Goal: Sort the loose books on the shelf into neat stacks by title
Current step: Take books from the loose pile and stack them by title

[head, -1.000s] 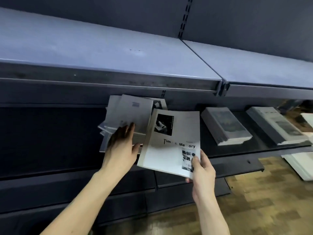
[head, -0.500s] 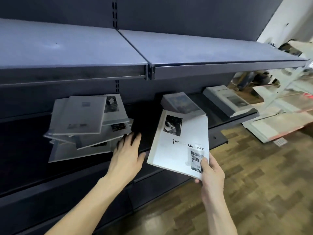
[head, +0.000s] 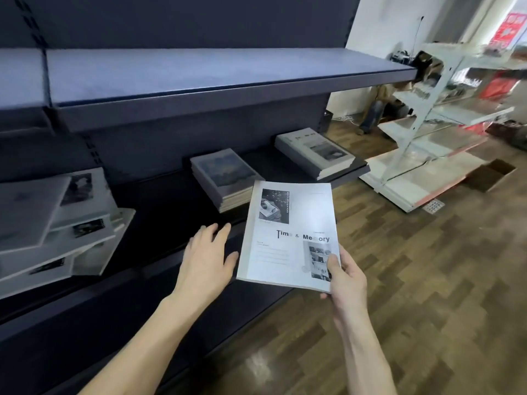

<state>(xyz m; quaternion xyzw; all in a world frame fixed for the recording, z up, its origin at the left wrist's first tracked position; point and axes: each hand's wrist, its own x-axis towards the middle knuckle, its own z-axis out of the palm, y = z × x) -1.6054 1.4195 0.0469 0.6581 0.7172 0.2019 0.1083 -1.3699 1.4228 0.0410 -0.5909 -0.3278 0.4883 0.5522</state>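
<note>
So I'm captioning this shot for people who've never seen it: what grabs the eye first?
The white Time & Memory book, held at its lower corner by the right hand, front and centre. Then the messy pile of books at the left of the dark shelf, and two neat stacks further right.

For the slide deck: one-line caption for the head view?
Right hand holds a "Time & Memory" book before the dark shelf; left hand open beside it.

We lose the loose pile of books (head: 54, 223) at the left edge, far left of our grip. Our right hand (head: 343, 276) covers the held book's (head: 288, 235) near corner, and glare blots letters in its title.
</note>
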